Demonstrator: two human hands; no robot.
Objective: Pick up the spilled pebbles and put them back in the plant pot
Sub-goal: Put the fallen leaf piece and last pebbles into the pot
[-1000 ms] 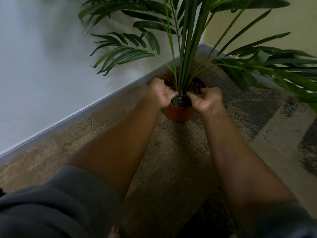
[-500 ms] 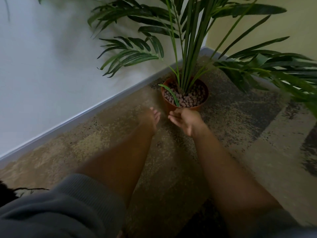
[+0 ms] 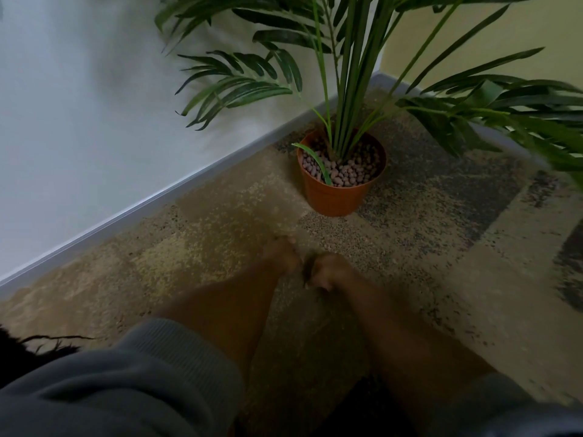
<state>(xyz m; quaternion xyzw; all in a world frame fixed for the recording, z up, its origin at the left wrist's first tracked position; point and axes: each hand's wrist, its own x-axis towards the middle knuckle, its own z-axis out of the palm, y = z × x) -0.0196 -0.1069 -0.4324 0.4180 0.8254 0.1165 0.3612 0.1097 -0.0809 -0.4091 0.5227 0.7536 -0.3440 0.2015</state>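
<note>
Where the two forearms reach out from pushed-up grey sleeves, they draw together over the mottled carpet and end in hands that sit side by side, nearly touching. The left hand is smeared by motion; its fingers point forward and down toward the carpet, and whether they are spread or curled around anything cannot be told. The right hand, just beside it, looks loosely curled, but the blur hides whether it grips anything. Beyond both hands, a little to the right of them and well apart, stands the orange plant pot, upright on the carpet near the corner of the room. The pebbles fill its top around the green stems. Left of the hands and beyond them runs the pale skirting board under the wall.
</note>
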